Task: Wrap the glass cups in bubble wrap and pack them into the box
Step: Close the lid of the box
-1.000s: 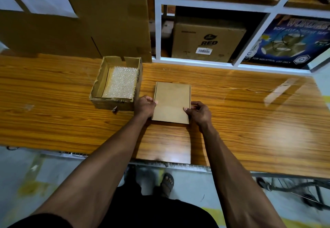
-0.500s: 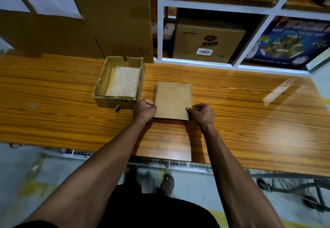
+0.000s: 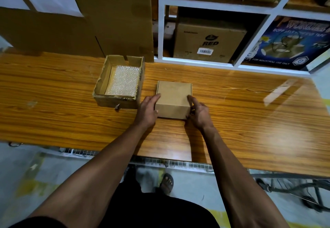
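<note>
A small closed brown cardboard box [image 3: 172,97] sits in the middle of the wooden table [image 3: 53,117]. My left hand [image 3: 147,110] lies against its left side with fingers stretched forward. My right hand [image 3: 198,112] lies against its right side, fingers extended along the box's edge. To the left stands an open cardboard box [image 3: 118,82] with a sheet of bubble wrap [image 3: 124,81] lying inside. No glass cup is visible.
Large flat cardboard sheets [image 3: 114,16] lean against the wall behind the open box. A white shelf unit [image 3: 196,61] at the back holds a brown "RED" carton [image 3: 209,41] and a blue tape carton [image 3: 289,43]. The table's near edge runs below my forearms.
Both hands uncurled from pinching the near corners and now lie flat along the box's sides. The box now shows its front face and looks taller than the flat piece seen before.
</note>
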A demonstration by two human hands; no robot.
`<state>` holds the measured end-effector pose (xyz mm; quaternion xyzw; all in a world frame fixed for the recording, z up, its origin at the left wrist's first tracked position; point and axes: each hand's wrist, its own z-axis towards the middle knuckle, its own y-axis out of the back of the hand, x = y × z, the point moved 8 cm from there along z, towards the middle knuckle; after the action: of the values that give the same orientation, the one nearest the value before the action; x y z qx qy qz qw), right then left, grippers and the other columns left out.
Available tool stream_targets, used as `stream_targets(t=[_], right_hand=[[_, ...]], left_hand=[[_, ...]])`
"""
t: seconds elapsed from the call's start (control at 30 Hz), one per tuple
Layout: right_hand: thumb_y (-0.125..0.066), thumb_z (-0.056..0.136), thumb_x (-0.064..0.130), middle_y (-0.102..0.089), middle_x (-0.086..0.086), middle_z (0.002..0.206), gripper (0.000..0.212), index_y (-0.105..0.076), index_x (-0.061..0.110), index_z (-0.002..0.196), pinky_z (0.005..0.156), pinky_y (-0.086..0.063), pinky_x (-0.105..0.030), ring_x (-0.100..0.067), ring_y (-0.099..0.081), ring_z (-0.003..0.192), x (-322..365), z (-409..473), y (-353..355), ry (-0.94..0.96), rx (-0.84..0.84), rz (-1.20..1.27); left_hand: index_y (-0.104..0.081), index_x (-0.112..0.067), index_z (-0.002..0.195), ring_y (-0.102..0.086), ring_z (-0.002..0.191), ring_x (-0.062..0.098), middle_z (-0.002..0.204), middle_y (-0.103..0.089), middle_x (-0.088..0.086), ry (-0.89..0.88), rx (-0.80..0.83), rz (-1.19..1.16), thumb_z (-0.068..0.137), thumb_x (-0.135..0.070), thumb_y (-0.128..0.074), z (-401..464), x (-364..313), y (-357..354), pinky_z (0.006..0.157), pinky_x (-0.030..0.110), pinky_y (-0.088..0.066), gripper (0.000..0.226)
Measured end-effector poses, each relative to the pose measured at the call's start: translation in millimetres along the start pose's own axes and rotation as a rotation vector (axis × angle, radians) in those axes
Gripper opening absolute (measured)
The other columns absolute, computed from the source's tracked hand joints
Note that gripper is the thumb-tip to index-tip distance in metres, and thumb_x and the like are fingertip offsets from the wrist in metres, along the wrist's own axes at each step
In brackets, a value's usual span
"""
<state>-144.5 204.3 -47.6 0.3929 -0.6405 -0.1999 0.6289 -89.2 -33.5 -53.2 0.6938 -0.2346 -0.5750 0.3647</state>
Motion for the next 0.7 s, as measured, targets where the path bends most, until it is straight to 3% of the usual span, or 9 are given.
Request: stream_targets(t=[0.07, 0.13, 0.2, 0.3, 0.4, 0.47, 0.57, 0.63, 0.7], right_hand=[[-0.078, 0.087, 0.014, -0.050, -0.018, 0.134, 0.074, -0.046, 0.024, 0.153, 0.098, -0.056, -0.045, -0.038, -0.059, 0.116, 4.0, 0.4, -1.5, 0.028, 0.012, -0.130], [-0.077, 0.086, 0.015, -0.040, -0.017, 0.148, 0.070, -0.046, 0.026, 0.148, 0.098, -0.055, -0.047, -0.040, -0.050, 0.129, 10.4, -0.1, -0.9, 0.068, -0.028, -0.266], [-0.075, 0.089, 0.011, -0.034, -0.015, 0.161, 0.064, -0.046, 0.024, 0.145, 0.106, -0.049, -0.048, -0.040, -0.037, 0.143, 17.1, 0.1, -1.9, 0.114, -0.056, -0.351], [-0.072, 0.093, 0.009, -0.037, -0.014, 0.164, 0.058, -0.047, 0.016, 0.145, 0.119, -0.040, -0.049, -0.037, -0.029, 0.153, 23.7, 2.3, -6.9, 0.167, -0.054, -0.467], [-0.071, 0.091, 0.005, -0.045, -0.016, 0.159, 0.056, -0.049, 0.011, 0.142, 0.110, -0.047, -0.052, -0.039, -0.038, 0.148, 24.0, 5.4, -10.7, 0.211, -0.065, -0.504], [-0.074, 0.088, 0.006, -0.048, -0.016, 0.157, 0.055, -0.050, 0.012, 0.137, 0.102, -0.051, -0.049, -0.040, -0.046, 0.141, 22.2, 8.2, -11.4, 0.216, -0.063, -0.537], [-0.075, 0.088, 0.012, -0.050, -0.015, 0.156, 0.049, -0.051, 0.015, 0.130, 0.094, -0.050, -0.046, -0.039, -0.051, 0.133, 24.5, 17.0, -9.7, 0.233, -0.069, -0.602], [-0.072, 0.091, 0.012, -0.047, -0.015, 0.158, 0.050, -0.049, 0.016, 0.136, 0.098, -0.048, -0.047, -0.038, -0.047, 0.138, 25.0, 25.2, -10.2, 0.229, -0.077, -0.630], [-0.065, 0.097, 0.015, -0.037, -0.018, 0.164, 0.062, -0.038, 0.016, 0.153, 0.112, -0.042, -0.048, -0.038, -0.036, 0.148, 22.0, 35.6, -16.0, 0.196, -0.046, -0.637]], left_hand=[[-0.050, -0.025, 0.155, -0.052, 0.131, 0.026, 0.149, -0.050, 0.005, -0.077, 0.008, 0.060, 0.089, 0.003, -0.074, 2.9, -4.4, 1.4, 0.104, 0.026, -0.041, 0.076], [-0.054, -0.025, 0.149, -0.052, 0.131, 0.028, 0.152, -0.048, 0.003, -0.130, -0.003, 0.170, 0.086, 0.000, -0.078, 9.0, -10.2, 5.3, 0.105, 0.033, -0.048, 0.072], [-0.055, -0.026, 0.142, -0.052, 0.132, 0.027, 0.156, -0.048, -0.001, -0.174, -0.003, 0.349, 0.085, -0.007, -0.082, 13.4, -18.8, 9.4, 0.102, 0.041, -0.051, 0.066], [-0.055, -0.026, 0.136, -0.052, 0.132, 0.025, 0.155, -0.052, -0.003, -0.287, 0.005, 0.538, 0.087, -0.014, -0.079, 14.3, -31.9, 10.6, 0.098, 0.044, -0.045, 0.056], [-0.052, -0.023, 0.136, -0.052, 0.134, 0.025, 0.152, -0.057, 0.002, -0.367, -0.005, 0.621, 0.090, -0.013, -0.070, 15.4, -33.9, 8.0, 0.096, 0.044, -0.042, 0.051], [-0.050, -0.023, 0.141, -0.051, 0.138, 0.027, 0.154, -0.055, 0.007, -0.397, 0.015, 0.642, 0.092, -0.012, -0.065, 19.0, -33.8, 3.9, 0.101, 0.045, -0.041, 0.052], [-0.036, -0.027, 0.160, -0.041, 0.150, 0.032, 0.165, -0.040, 0.014, -0.406, 0.048, 0.654, 0.098, -0.011, -0.058, 27.7, -32.3, -2.2, 0.121, 0.047, -0.032, 0.068], [-0.022, -0.029, 0.167, -0.029, 0.157, 0.031, 0.171, -0.027, 0.016, -0.403, 0.059, 0.680, 0.102, -0.009, -0.051, 35.8, -30.9, -7.5, 0.128, 0.044, -0.023, 0.074], [-0.016, -0.028, 0.168, -0.022, 0.160, 0.030, 0.173, -0.019, 0.016, -0.399, 0.077, 0.681, 0.104, -0.008, -0.045, 44.6, -31.9, -12.2, 0.129, 0.041, -0.019, 0.073]])
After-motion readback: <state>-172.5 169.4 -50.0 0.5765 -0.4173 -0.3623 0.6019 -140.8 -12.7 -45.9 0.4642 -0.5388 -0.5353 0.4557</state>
